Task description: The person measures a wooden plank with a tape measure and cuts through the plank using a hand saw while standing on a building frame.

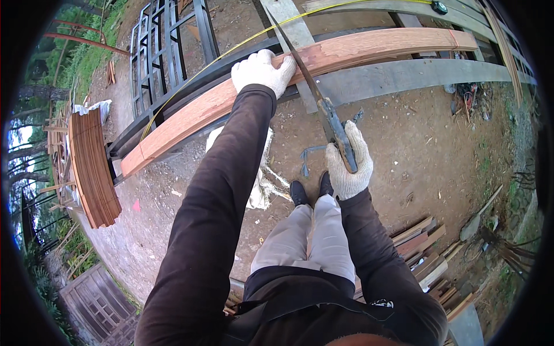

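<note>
Gripping the worn handle of a handsaw, the gloved right hand is closed around it just ahead of the dark shoes, with dirt ground spreading to its right and giving that arm room. The blade slants up and away, passing over both long edges of a reddish plank. Left of the blade, the gloved left hand lies on the plank, thumb just beside the steel; its fingers reach toward the far edge, but whether they clamp it I cannot tell, as the tips point away. The plank stretches left to right in front of the person, a grey board along its near edge right of the saw. Beyond runs a yellow tape, its case close to the upper edge. The left sleeve hides part of a white cloth. Farther left stand stacked brown boards; black metal frames are cropped at the top, and trees fade into the dark rim.
</note>
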Demonstrator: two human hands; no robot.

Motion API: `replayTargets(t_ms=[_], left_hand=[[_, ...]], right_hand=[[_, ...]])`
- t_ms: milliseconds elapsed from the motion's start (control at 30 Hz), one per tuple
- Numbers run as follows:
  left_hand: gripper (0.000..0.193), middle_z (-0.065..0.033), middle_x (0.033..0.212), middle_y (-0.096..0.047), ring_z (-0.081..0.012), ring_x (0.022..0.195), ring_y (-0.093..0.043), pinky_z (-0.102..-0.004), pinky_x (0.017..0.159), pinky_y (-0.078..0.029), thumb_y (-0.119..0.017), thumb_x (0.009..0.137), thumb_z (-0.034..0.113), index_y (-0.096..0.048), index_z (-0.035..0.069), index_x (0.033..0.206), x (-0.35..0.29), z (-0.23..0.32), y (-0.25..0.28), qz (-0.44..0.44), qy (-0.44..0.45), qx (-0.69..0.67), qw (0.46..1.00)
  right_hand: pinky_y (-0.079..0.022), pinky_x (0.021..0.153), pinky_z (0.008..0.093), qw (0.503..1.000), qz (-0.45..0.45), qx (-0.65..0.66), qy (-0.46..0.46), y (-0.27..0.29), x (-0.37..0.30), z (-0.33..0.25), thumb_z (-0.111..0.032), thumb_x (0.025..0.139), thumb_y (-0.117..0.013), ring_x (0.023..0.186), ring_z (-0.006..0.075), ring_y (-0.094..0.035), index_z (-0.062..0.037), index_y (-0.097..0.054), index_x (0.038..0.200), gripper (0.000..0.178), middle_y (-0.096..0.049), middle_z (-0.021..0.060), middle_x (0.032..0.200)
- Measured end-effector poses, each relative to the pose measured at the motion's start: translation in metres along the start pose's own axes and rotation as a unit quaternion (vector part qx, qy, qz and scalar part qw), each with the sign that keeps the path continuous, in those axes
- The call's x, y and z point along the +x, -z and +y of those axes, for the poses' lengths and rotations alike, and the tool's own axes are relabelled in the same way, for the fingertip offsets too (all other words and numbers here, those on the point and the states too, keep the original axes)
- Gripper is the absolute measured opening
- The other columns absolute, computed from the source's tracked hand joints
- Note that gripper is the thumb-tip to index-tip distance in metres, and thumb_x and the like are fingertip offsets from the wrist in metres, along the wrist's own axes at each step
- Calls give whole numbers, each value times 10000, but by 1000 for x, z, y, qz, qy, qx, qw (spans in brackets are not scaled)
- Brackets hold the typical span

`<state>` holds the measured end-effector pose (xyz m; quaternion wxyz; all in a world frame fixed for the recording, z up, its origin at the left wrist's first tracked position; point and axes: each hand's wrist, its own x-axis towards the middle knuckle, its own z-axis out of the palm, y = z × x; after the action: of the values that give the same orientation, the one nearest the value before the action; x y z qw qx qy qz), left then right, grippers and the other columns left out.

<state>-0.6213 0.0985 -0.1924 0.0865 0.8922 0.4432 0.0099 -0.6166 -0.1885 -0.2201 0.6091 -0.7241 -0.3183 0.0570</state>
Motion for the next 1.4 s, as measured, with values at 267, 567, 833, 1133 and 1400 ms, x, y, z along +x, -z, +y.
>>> replayTargets(t_ms=[267,567,833,1133,1400], left_hand=[[680,-157,1214,-763,-310,1171,-710,-466,1076,-446,-492,993,694,-754,121,1248,-3,-4,-4,25,-14,5,1000],[670,-166,1182,-767,-333,1131,-719,-483,1055,-456,-473,1015,692,-758,123,1226,-3,-4,-10,52,-18,27,998],[678,-163,1141,-775,-331,1096,-740,-457,1018,-503,-482,1010,711,-755,125,1213,-5,0,-13,88,-32,36,995],[672,-168,1155,-774,-337,1100,-739,-455,1010,-512,-485,1010,710,-762,134,1217,-5,0,-12,72,-31,36,996],[653,-151,1157,-781,-328,1111,-737,-447,1005,-519,-467,1017,705,-783,170,1218,-9,-3,-7,66,-35,29,997]], right_hand=[[-507,1147,413,999,-1,33,-38,-1,3,-7,-15,880,-812,1382,342,-631,47,-608,1444,603,-659,238,1452],[-556,1071,418,1000,-7,-28,11,-1,0,-15,-17,848,-811,1238,362,-716,49,-637,1411,593,-703,243,1376],[-568,1050,419,999,9,-34,20,-4,7,-7,-20,839,-817,1194,365,-734,50,-646,1394,584,-721,239,1332],[-583,1016,417,995,14,-63,74,-8,4,5,-41,837,-831,1160,358,-744,60,-656,1373,573,-732,238,1297],[-607,944,413,997,3,-73,41,9,-29,7,-23,834,-822,1075,346,-761,69,-652,1368,568,-744,236,1204]])
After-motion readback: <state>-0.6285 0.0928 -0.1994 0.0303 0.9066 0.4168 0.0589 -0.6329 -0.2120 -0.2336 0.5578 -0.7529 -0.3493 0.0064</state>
